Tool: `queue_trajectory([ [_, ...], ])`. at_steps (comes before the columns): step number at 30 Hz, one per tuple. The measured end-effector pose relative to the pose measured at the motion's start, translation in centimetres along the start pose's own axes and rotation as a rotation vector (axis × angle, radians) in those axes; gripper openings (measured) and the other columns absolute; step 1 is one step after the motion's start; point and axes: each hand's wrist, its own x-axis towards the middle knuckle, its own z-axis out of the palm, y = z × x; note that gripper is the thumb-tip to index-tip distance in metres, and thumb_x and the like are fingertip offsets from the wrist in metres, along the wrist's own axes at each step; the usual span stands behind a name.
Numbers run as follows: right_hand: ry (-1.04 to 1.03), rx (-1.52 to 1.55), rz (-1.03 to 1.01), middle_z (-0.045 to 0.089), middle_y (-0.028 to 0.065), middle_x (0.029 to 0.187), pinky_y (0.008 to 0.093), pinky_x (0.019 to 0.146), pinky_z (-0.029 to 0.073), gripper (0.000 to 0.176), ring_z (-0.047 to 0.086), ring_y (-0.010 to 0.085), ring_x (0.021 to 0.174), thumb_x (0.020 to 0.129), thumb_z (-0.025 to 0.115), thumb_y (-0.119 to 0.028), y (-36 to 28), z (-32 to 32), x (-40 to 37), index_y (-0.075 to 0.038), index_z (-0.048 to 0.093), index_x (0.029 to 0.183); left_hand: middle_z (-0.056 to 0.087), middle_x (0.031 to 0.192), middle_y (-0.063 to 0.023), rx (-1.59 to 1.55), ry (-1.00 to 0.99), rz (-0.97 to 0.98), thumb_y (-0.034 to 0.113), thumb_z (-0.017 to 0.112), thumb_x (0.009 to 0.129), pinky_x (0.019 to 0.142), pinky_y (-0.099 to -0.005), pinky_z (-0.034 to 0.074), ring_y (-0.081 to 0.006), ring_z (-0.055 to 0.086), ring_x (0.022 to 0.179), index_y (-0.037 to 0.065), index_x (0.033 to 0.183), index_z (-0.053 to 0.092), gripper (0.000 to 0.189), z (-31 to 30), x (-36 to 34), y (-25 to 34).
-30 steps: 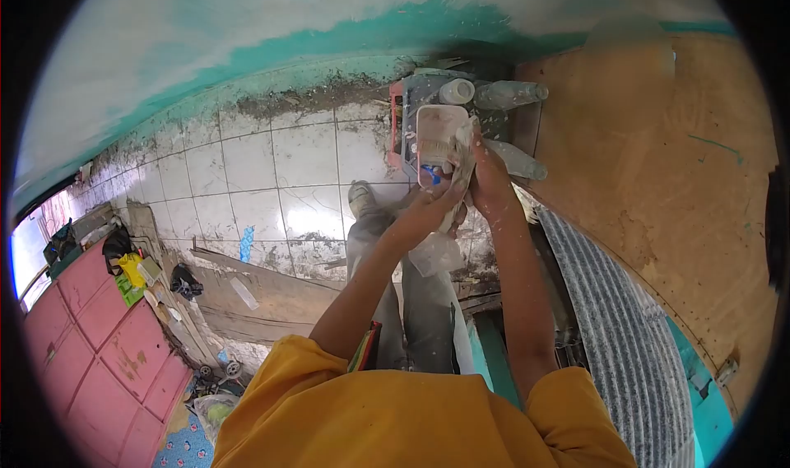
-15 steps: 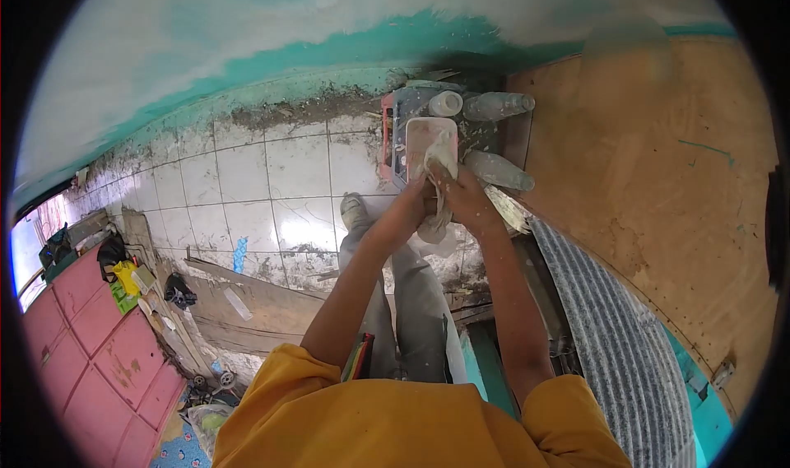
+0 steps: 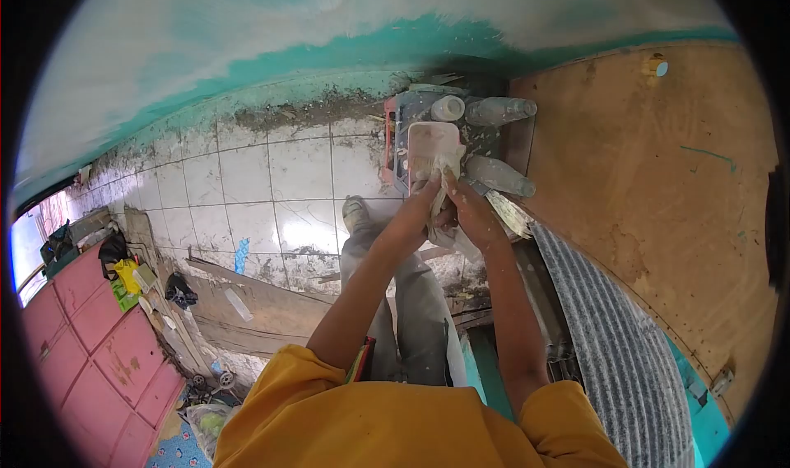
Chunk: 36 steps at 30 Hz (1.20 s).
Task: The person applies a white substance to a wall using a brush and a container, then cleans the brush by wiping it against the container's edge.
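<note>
My left hand (image 3: 417,207) and my right hand (image 3: 470,209) are pressed together around a crumpled, paint-stained white plastic bag (image 3: 444,186), held in front of me at chest height. Just beyond the hands a white rectangular tub (image 3: 431,143) sits in a red and grey crate (image 3: 395,139). Both hands are smeared with white. My trouser legs and one shoe (image 3: 356,213) show below the hands, standing on a dirty white tiled floor (image 3: 263,188).
Plastic bottles (image 3: 498,110) lie on the crate next to the tub. A brown plywood board (image 3: 658,188) fills the right side, with a grey ribbed sheet (image 3: 609,336) beneath it. A turquoise and white wall (image 3: 247,48) runs across the top. Pink panels (image 3: 90,336) and clutter lie at the lower left.
My hands came down from the raised tub and closed around the plastic bag. The bag, hanging loose below them a second ago, is now bunched between them.
</note>
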Motion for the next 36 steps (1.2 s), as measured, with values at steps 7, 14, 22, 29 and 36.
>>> queue_trajectory([
  [7, 0.119, -0.048, 0.012, 0.055, 0.0042, 0.072, 0.0264, 0.049, 0.041, 0.048, 0.051, 0.0113, 0.053, 0.099, 0.049, -0.051, 0.0, 1.0, 0.9, -0.003, 0.056, 0.098, 0.050, 0.067, -0.0029, 0.329, 0.132, 0.080, 0.038, 0.037, 0.103, 0.057, -0.0285, 0.040, -0.0141, 0.049, 0.058, 0.007, 0.090, 0.051, 0.036, -1.5, 1.2, -1.8],
  [14, 0.144, -0.008, -0.010, 0.055, 0.0026, 0.069, 0.0272, 0.046, 0.040, 0.043, 0.051, 0.0118, 0.053, 0.100, 0.048, -0.045, 1.8, 0.4, 3.8, -0.005, 0.059, 0.089, 0.053, 0.072, -0.0033, 0.559, 0.184, 0.151, 0.031, 0.036, 0.103, 0.063, -0.0282, 0.042, -0.0128, 0.051, 0.067, 0.002, 0.095, 0.054, 0.035, -2.9, 3.2, -2.4],
  [22, 0.116, -0.039, 0.005, 0.060, 0.0050, 0.079, 0.0299, 0.050, 0.044, 0.041, 0.057, 0.0142, 0.060, 0.100, 0.042, -0.040, 3.1, -1.1, 7.4, -0.004, 0.061, 0.097, 0.051, 0.068, -0.0031, 0.374, 0.157, 0.122, 0.034, 0.039, 0.101, 0.058, -0.0296, 0.042, -0.0141, 0.050, 0.060, 0.005, 0.089, 0.053, 0.034, -3.8, 5.1, -1.7],
  [29, -0.120, 0.213, 0.045, 0.062, 0.0083, 0.088, 0.0322, 0.046, 0.048, 0.049, 0.061, 0.0199, 0.059, 0.100, 0.030, -0.047, 4.6, -2.4, 7.6, -0.007, 0.057, 0.108, 0.046, 0.067, 0.0036, 0.170, 0.133, 0.152, 0.036, 0.042, 0.103, 0.055, -0.0246, 0.038, -0.0085, 0.042, 0.056, 0.011, 0.095, 0.052, 0.029, -2.9, 3.7, -2.1],
  [36, -0.100, 0.429, 0.126, 0.061, 0.0065, 0.083, 0.0283, 0.048, 0.053, 0.031, 0.063, 0.0181, 0.059, 0.098, 0.052, -0.035, 3.9, -1.2, 5.9, -0.005, 0.055, 0.106, 0.037, 0.062, 0.0057, -0.117, 0.070, 0.107, 0.032, 0.039, 0.105, 0.051, -0.0229, 0.029, -0.0072, 0.032, 0.053, 0.013, 0.086, 0.047, 0.028, -3.5, 3.3, -1.1],
])
